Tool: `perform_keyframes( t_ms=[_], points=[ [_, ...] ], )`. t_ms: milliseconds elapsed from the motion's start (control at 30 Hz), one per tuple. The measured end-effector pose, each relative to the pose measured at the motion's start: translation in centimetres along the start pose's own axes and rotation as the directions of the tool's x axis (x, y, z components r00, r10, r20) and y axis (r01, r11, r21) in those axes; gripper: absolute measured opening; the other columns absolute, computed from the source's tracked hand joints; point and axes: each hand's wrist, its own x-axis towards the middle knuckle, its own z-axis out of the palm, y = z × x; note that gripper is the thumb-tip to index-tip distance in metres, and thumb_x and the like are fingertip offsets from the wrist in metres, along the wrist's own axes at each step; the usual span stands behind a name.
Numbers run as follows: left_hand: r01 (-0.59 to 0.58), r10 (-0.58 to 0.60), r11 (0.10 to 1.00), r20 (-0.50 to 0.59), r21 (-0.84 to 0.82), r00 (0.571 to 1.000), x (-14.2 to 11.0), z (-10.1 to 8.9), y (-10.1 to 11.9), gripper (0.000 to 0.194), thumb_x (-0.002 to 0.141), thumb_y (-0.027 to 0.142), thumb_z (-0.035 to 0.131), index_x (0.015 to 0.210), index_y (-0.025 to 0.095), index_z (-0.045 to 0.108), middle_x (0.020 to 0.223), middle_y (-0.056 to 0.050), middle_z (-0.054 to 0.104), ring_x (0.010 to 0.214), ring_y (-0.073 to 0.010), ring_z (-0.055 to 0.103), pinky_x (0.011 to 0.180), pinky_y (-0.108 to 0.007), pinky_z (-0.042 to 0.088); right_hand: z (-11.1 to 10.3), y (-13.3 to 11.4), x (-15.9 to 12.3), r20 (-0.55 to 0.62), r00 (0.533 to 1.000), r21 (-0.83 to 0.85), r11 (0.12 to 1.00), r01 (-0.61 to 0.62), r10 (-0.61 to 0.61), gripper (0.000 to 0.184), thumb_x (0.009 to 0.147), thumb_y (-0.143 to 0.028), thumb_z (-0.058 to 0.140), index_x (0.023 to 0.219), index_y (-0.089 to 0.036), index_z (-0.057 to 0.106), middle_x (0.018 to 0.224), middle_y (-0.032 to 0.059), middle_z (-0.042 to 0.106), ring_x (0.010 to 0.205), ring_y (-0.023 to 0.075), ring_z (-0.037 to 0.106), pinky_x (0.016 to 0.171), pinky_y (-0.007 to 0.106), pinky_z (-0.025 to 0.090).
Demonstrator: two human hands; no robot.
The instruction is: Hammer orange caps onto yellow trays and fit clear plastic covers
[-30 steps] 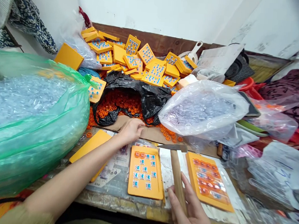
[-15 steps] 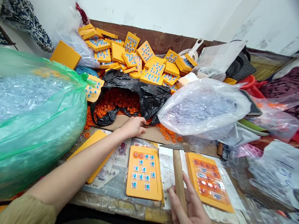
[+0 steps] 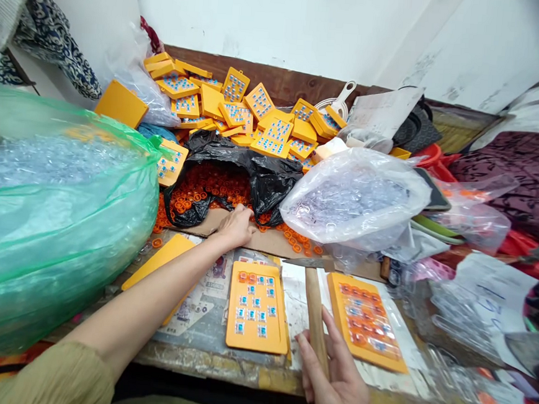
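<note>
My right hand [image 3: 337,381] is wrapped round the wooden handle of a hammer [image 3: 315,311]; its narrow metal head points away from me. My left hand [image 3: 237,227] reaches to the mouth of a black plastic bag [image 3: 275,187] full of small orange plastic caps [image 3: 190,199]. Its fingers are bent together over the cardboard, and whatever is between them is hidden. Between my arms lies a yellow panel [image 3: 256,338] with blue-centred switches and two orange caps at its top left. Right of the hammer rests another yellow panel [image 3: 394,361], with rows of orange and clear caps.
A green bag of clear plastic parts [image 3: 123,215] bulges at the left. A white bag of clear pieces [image 3: 296,219] stands right of the black one. Behind them is a heap of yellow panels [image 3: 212,101]. Loose clear parts [image 3: 456,316] lie at the right.
My left hand has shifted slightly left along the bag's mouth, and its fingers are bent closer together. The right hand still holds the hammer; the view has turned a little.
</note>
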Motion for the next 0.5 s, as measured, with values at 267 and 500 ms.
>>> perform_keyframes(
  t_ms=[267,500],
  points=[
    [-0.05,0.048,0.998,0.085,0.028,0.995,0.8,0.5,-0.4,0.021,0.09,0.03,0.059,0.104,0.014,0.063,0.111,-0.008,0.064,0.101,-0.021,0.062,0.088,-0.044,0.052,0.1,-0.9,0.0,0.029,0.993,0.103,0.987,-0.12,0.118,0.082,0.067,-0.056,0.074,0.138,-0.023,0.05,0.086,0.0012,0.069,0.04,0.0062,0.04,0.035,0.02,0.039],
    [-0.065,0.068,0.994,0.03,-0.084,0.997,-2.4,-0.6,0.5,0.03,0.081,0.004,0.057,0.108,0.015,0.062,0.103,-0.008,0.069,0.101,-0.0216,0.063,0.091,-0.037,0.049,-0.4,-0.1,0.3,0.068,0.996,0.023,0.998,-0.052,0.05,0.074,0.073,-0.053,0.071,0.138,-0.022,0.051,0.089,0.0033,0.072,0.04,0.0087,0.048,0.036,0.022,0.045]
  ],
)
